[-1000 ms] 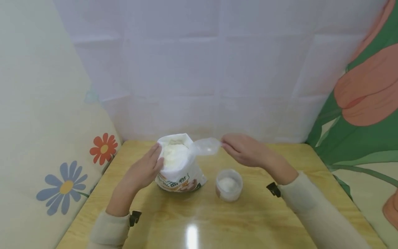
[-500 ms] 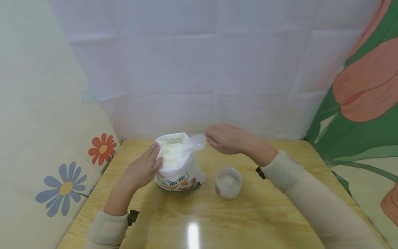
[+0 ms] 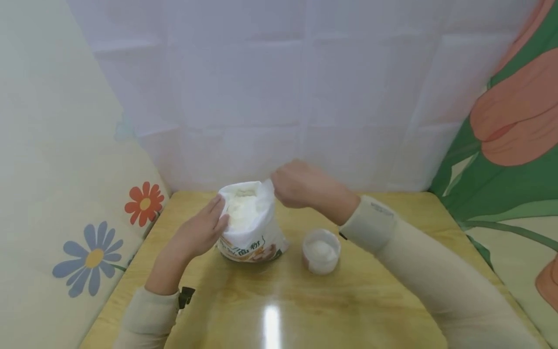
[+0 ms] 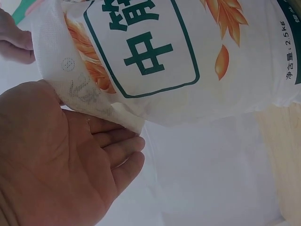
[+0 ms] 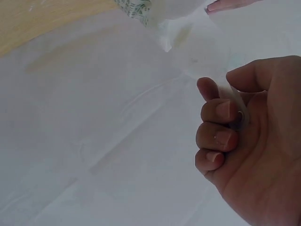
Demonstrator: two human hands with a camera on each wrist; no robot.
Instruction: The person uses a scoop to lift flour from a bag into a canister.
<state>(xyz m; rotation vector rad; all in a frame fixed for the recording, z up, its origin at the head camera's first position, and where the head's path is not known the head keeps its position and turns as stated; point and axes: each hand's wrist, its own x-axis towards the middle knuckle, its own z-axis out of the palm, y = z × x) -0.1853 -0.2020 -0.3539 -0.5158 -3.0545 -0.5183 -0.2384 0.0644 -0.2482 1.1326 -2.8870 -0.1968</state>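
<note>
Bearing “面粉”, “2.5kg”, bag (image 4: 183, 54) touching left hand (image 4: 66, 155)

Screened-off indoor spot, rm type unclear, wood-grain tbl (image 3: 348, 300), creased white bkdrop (image 3: 244, 87), floral hangings (image 3: 514, 191) L/R

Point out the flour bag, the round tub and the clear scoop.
Flour bag (image 3: 253, 239), head view: its outer front wall.
Round tub (image 3: 321, 267), head view: its near outer wall.
Clear scoop (image 5: 200, 57), right wrist view: its bowl.
</note>
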